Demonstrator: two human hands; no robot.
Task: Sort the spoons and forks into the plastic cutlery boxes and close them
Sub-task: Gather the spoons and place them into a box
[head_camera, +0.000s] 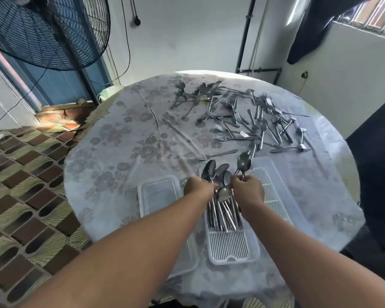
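A white slotted cutlery box (231, 247) lies in front of me with several spoons (222, 214) stacked in it, handles toward me. My left hand (198, 187) grips a bunch of spoons (211, 170) at the box's far end. My right hand (248, 188) pinches two or three spoons (243, 162) upright just beside them. A second slotted box (273, 192) lies to the right, partly hidden by my right arm. Loose forks (253, 125) are scattered at the far right of the table, and more spoons (196, 93) lie at the far middle.
A clear plastic lid (158, 194) lies left of the boxes on the round table's flowered cloth (125, 141). One fork (216, 154) lies alone just beyond my hands. A large standing fan (53, 32) is at the back left. Dark fabric (378, 174) stands at the right.
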